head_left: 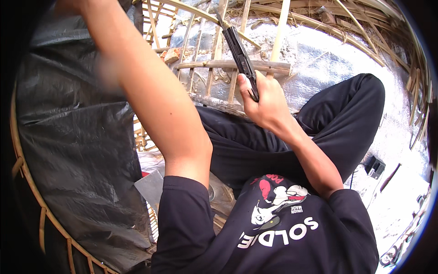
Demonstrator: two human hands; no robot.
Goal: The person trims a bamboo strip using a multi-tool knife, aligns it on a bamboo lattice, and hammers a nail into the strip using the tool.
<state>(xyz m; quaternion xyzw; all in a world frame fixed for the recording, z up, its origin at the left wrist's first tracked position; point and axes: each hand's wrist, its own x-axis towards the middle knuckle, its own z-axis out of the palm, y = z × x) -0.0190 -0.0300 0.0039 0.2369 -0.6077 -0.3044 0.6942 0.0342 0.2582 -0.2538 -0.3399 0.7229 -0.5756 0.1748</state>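
The right hand (264, 98) is gripping the handle of a long, dark, flat-bladed metal knife (239, 50), fingers wrapped tight, blade pointing away toward the far side and lying over the pale split-bamboo lattice frame (237, 66) just beyond the knees. The left hand is reaching up past the top left edge and is out of view, so its grip cannot be told; only the forearm is showing, crossing in front of the crinkled black plastic sheet (73, 137) on the left. For working well here, it seems wise to be keeping the blade edge turned away from the black-trousered legs (273, 141), holding the wrist firm, and steadying the lattice before pressing
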